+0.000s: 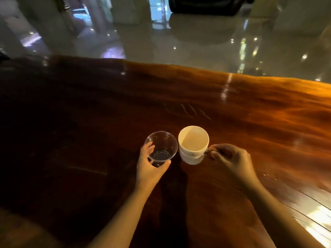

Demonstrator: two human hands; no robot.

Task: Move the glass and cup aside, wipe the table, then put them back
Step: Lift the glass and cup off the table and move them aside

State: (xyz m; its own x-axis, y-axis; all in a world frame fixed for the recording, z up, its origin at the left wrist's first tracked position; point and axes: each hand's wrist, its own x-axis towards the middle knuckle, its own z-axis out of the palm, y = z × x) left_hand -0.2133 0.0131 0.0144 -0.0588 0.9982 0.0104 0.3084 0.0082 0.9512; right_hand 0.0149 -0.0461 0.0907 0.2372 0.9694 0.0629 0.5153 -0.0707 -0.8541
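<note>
A clear glass (162, 145) stands upright near the middle of a polished wooden table (250, 111). My left hand (149, 167) wraps around its near side, fingers and thumb on the wall. Right beside it, almost touching, is a white cup (193, 144), empty inside. My right hand (231, 161) pinches the cup's handle on its right side. Whether either vessel is lifted off the table I cannot tell.
The table's far edge (179, 64) runs across the view, with a glossy light floor (161, 42) beyond it. A dark seat (206, 6) stands at the top. Bright glare lies on the table's near right corner (318, 217). The left part of the table is dark.
</note>
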